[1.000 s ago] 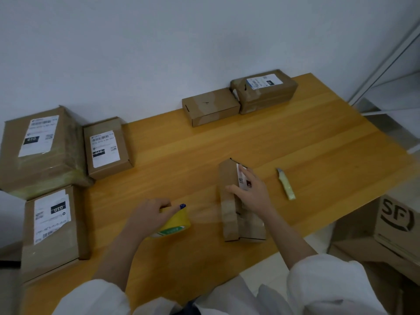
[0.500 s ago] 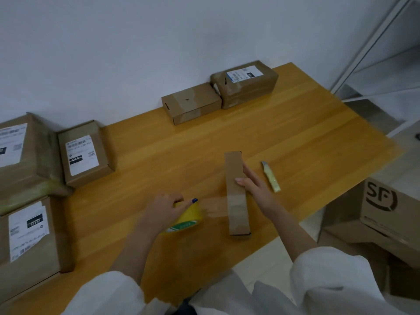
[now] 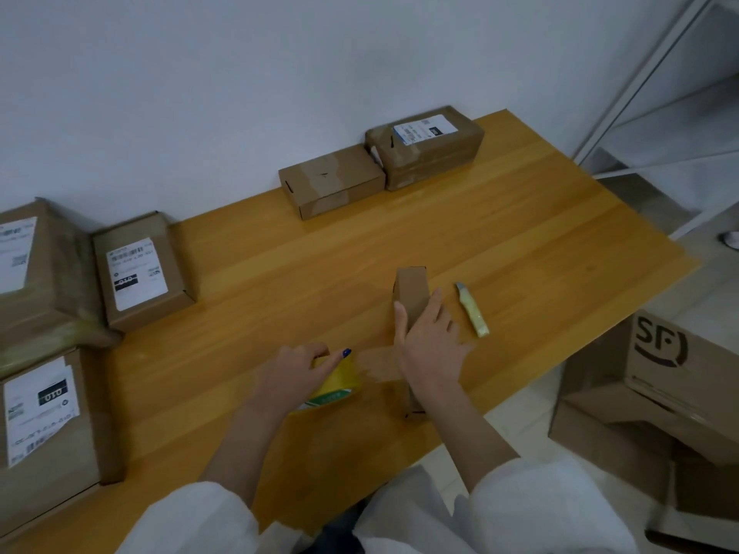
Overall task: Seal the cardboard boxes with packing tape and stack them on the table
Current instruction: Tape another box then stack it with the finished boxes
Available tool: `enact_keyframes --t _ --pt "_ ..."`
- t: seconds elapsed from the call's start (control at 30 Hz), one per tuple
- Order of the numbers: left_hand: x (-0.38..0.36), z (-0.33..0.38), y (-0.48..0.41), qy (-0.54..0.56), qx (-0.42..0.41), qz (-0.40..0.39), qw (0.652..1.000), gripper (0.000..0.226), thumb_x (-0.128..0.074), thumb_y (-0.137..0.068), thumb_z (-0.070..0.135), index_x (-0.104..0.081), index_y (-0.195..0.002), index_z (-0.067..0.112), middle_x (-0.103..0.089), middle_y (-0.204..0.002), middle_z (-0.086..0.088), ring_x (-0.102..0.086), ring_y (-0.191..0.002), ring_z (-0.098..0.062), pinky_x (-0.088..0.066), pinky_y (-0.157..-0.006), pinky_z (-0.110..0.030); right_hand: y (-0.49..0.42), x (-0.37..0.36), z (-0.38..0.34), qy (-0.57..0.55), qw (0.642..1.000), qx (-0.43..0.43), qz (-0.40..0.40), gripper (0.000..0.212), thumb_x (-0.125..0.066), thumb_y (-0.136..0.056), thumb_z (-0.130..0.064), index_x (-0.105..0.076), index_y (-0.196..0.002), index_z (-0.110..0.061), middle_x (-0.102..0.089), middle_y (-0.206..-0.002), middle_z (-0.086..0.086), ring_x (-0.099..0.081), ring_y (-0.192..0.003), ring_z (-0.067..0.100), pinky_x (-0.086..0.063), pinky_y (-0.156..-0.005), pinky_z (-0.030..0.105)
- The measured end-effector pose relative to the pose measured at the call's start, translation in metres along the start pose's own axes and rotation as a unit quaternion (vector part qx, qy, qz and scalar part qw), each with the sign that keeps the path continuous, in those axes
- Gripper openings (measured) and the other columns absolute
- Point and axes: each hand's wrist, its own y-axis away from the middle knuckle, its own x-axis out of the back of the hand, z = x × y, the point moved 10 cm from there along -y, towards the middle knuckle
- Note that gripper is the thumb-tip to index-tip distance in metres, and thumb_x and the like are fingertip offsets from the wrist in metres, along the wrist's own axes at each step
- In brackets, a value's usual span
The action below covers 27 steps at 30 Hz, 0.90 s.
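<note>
While the left hand (image 3: 292, 373) curls its fingers round the yellow tape roll (image 3: 336, 379), a clear strip of tape (image 3: 378, 365) runs rightward from those fingers to the narrow box (image 3: 412, 291) on the table (image 3: 520, 241). The box's long axis points away from the person, crossing the strip. The right hand (image 3: 434, 345) rests on the box, fingers straight and slightly spread, thumb against its left face. It looks the nearer hand for smoothing the tape. A knife (image 3: 472, 311) lies just right of those fingers.

Right hand (image 3: 432, 345) covers much of the narrow box (image 3: 412, 289); labels (image 3: 138, 273) illegible
</note>
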Motion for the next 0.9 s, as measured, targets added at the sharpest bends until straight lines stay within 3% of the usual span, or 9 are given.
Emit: enact_keyframes --t 0.2,0.3,0.4,0.5,0.57,0.63,0.77,0.83,0.9 --pt "-0.001 0.005 0.005 0.028 -0.015 -0.017 0.999 0.043 -0.036 -0.097 0.049 -0.063 -0.089 0.016 -0.048 -0.054 0.0 -0.036 -0.039 -0.01 -0.026 -0.041 -0.021 -0.006 -0.004 0.001 -0.062 0.997 0.019 -0.035 0.081 -0.032 -0.096 -0.059 0.002 -0.153 -0.013 -0.033 -0.147 0.013 -0.05 -0.12 0.032 -0.047 -0.084 0.042" --pt "-0.006 0.005 0.004 0.017 -0.025 -0.038 0.999 0.041 -0.036 -0.096 0.051 -0.062 -0.102 0.02 -0.063 -0.067 -0.007 -0.04 -0.044 -0.009 -0.029 -0.044 -0.021 -0.011 0.0 -0.007 -0.056 0.996 0.053 -0.046 0.078 -0.036 -0.098 -0.052 0.0 -0.153 -0.01 -0.042 -0.142 0.014 -0.058 -0.11 0.032 -0.047 -0.077 0.037" --pt "-0.009 0.003 0.009 0.032 -0.007 -0.04 0.999 0.038 -0.038 -0.094 0.053 -0.057 -0.103 0.021 -0.055 -0.06 -0.001 -0.046 -0.049 -0.01 -0.031 -0.046 -0.02 -0.014 0.009 -0.028 -0.003 0.991 0.131 -0.022 0.074 -0.036 -0.099 -0.05 -0.007 -0.152 -0.006 -0.053 -0.133 0.013 -0.062 -0.102 0.029 -0.05 -0.074 0.037" --pt "-0.012 -0.002 0.016 0.127 0.044 -0.041 0.99 0.038 -0.04 -0.094 0.052 -0.04 -0.122 0.025 -0.061 -0.094 0.0 -0.061 -0.091 -0.019 -0.041 -0.067 -0.027 -0.026 0.01 -0.056 0.041 0.977 0.206 -0.026 0.072 -0.035 -0.1 -0.049 -0.01 -0.152 -0.006 -0.051 -0.135 0.012 -0.063 -0.098 0.029 -0.045 -0.063 0.034" --pt "-0.016 -0.002 0.016 0.173 0.063 -0.047 0.982 0.046 -0.041 -0.095 0.05 -0.031 -0.134 0.027 -0.056 -0.125 -0.012 -0.056 -0.111 -0.023 -0.042 -0.079 -0.03 -0.036 0.008 -0.068 0.054 0.972 0.228 -0.033 0.071 -0.034 -0.1 -0.049 -0.01 -0.152 -0.007 -0.051 -0.135 0.012 -0.063 -0.097 0.029 -0.042 -0.06 0.032" --pt "-0.021 0.0 0.016 0.198 0.068 -0.068 0.975 0.047 -0.041 -0.095 0.049 -0.03 -0.136 0.029 -0.051 -0.133 -0.013 -0.049 -0.123 -0.02 -0.043 -0.09 -0.033 -0.04 0.005 -0.072 0.054 0.97 0.233 -0.034 0.071 -0.032 -0.1 -0.05 -0.009 -0.152 -0.008 -0.05 -0.135 0.013 -0.062 -0.098 0.03 -0.043 -0.061 0.033" --pt "-0.031 0.002 0.026 0.283 0.087 -0.084 0.952 0.033 -0.044 -0.096 0.044 -0.042 -0.127 0.036 -0.053 -0.13 -0.001 -0.052 -0.112 -0.016 -0.044 -0.088 -0.032 -0.045 -0.003 -0.07 0.014 0.971 0.228 -0.069 0.073 -0.033 -0.099 -0.052 -0.002 -0.153 -0.014 -0.05 -0.134 0.015 -0.059 -0.103 0.036 -0.049 -0.075 0.041" --pt "-0.036 0.004 0.034 0.374 0.105 -0.086 0.917 0.023 -0.046 -0.096 0.041 -0.046 -0.119 0.04 -0.054 -0.129 0.001 -0.057 -0.102 -0.012 -0.048 -0.085 -0.031 -0.049 -0.005 -0.069 0.001 0.971 0.223 -0.087 0.075 -0.035 -0.098 -0.053 0.0 -0.153 -0.017 -0.056 -0.127 0.016 -0.059 -0.101 0.036 -0.049 -0.077 0.041" --pt "-0.04 0.001 0.04 0.441 0.118 -0.098 0.884 0.034 -0.056 -0.087 0.054 -0.047 -0.118 0.043 -0.058 -0.127 -0.005 -0.064 -0.1 -0.021 -0.05 -0.091 -0.045 -0.05 -0.006 -0.069 0.005 0.97 0.221 -0.096 0.079 -0.038 -0.097 -0.055 0.001 -0.153 -0.017 -0.059 -0.12 0.016 -0.06 -0.098 0.035 -0.048 -0.076 0.039"
